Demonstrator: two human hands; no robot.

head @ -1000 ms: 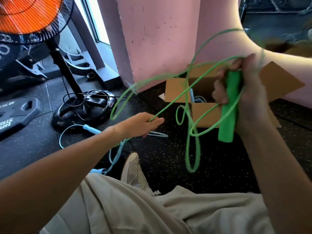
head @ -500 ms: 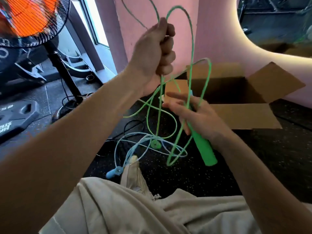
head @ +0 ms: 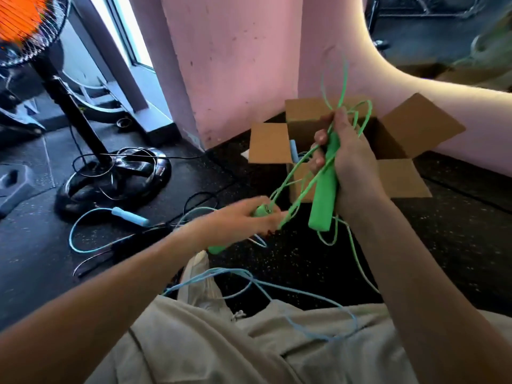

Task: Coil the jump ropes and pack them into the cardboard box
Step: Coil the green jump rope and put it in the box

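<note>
hands point(head: 349, 159) point(head: 243, 214) gripping two green handles point(head: 323, 189) point(head: 259, 211), one box point(head: 399, 176)

Orange-bladed black pedestal fan point(head: 20, 26) cut off by top-left edge. Open brown cardboard box point(head: 270, 144) interior largely hidden behind right hand point(head: 350, 159). Green rope cord loops point(head: 343, 87) above it motion-blurred.

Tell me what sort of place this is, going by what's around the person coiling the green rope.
Probably a gym or home workout room. The floor is black speckled rubber matting, a dark weight lies at the left edge, and jump ropes are strewn about. A standing fan is by the window.
</note>
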